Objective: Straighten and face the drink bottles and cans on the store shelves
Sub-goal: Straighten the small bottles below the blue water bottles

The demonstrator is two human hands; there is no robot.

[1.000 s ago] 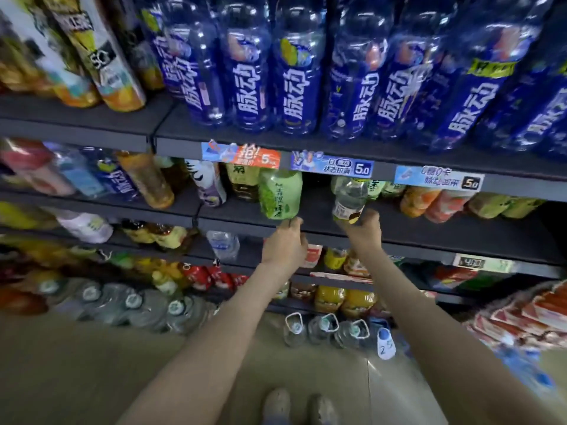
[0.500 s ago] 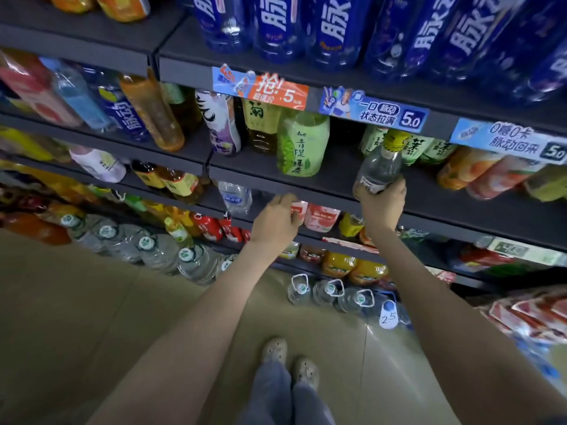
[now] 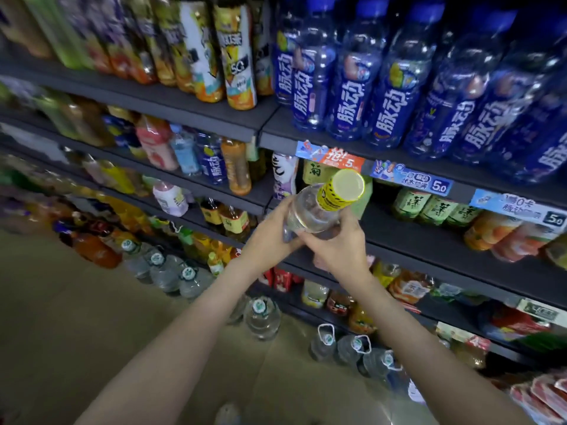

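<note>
Head view: holding the clear bottle point(image 3: 310, 214) up in the air, just in front of the middle shelf point(image 3: 429, 240), not standing on it, and tilting its yellow cap point(image 3: 345, 187) toward the camera. Curling the left grip point(image 3: 270, 237) round its left side and the right grip point(image 3: 340, 243) round its lower part, both closed on it. Maybe risking a drop to the floor if loosening one grip while turning the smooth plastic. Maybe bumping the green tea bottles point(image 3: 435, 207) on the right, or the price tags point(image 3: 411, 179) above, when setting it down.
</note>
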